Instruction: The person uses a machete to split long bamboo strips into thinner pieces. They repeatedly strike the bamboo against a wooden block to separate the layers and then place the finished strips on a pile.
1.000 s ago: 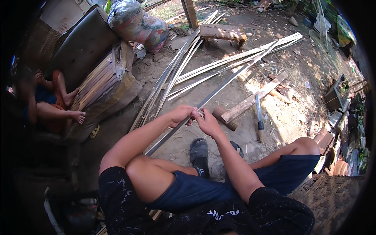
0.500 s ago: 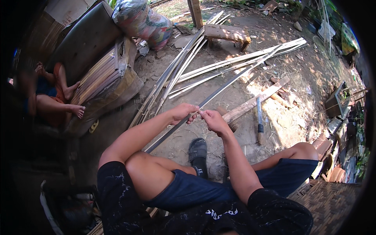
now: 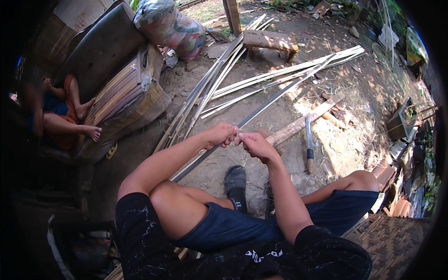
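A long, narrow strip of split bamboo (image 3: 272,105), dark on one face and pale along one edge, slants from beside my left thigh toward the far right. My left hand (image 3: 222,135) is closed around it near mid-length, its fingertips curled. Right beside it, my right hand (image 3: 255,145) is closed in a pinch, thumb and forefinger meeting the left fingertips. Whatever lies in that pinch is too small to make out. On the ground to the right lies a long-bladed knife (image 3: 309,137) with a dark band around its handle.
Several pale bamboo strips (image 3: 228,77) lie in crossing bundles ahead. A wooden plank (image 3: 305,120) rests beside the knife. Beyond stands a low wooden bench (image 3: 270,40). At the left a person (image 3: 60,109) sits on a worn sofa (image 3: 100,56), near a full plastic sack (image 3: 170,28).
My right hand has shifted slightly, its fingers turning in closer to the left fingertips. The left hand and the bamboo strip stay nearly where they were.
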The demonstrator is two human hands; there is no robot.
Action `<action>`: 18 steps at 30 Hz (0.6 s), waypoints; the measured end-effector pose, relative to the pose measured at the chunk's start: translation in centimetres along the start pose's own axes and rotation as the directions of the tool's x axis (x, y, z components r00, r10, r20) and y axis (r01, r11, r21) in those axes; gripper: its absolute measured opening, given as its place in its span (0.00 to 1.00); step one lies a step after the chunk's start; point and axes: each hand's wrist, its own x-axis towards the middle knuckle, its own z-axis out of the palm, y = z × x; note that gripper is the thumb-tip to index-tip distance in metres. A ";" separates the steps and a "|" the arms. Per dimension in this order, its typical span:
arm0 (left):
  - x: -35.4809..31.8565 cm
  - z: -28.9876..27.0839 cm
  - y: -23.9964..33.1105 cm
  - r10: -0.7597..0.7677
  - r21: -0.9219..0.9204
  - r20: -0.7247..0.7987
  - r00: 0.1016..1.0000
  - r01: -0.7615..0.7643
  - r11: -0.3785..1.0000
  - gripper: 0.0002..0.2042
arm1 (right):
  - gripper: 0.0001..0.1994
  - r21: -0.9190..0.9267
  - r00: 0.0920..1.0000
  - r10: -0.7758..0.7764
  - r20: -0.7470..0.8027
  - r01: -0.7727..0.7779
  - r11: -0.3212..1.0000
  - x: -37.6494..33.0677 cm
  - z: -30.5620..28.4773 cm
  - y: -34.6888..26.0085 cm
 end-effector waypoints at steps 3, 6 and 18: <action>-0.2 0.4 0.4 0.002 -0.013 -0.020 1.000 -0.002 1.000 0.13 | 0.13 0.183 0.981 -0.157 -0.111 0.175 0.967 0.9 0.4 0.6; 0.0 0.6 0.8 -0.010 -0.012 -0.041 0.999 0.010 1.000 0.13 | 0.16 -0.277 0.823 -0.360 -0.440 0.257 0.926 0.4 1.3 1.1; -0.3 0.5 0.7 -0.026 -0.014 -0.027 0.999 0.025 1.000 0.14 | 0.14 -0.511 0.811 -0.458 -0.365 0.237 0.826 1.4 1.4 3.0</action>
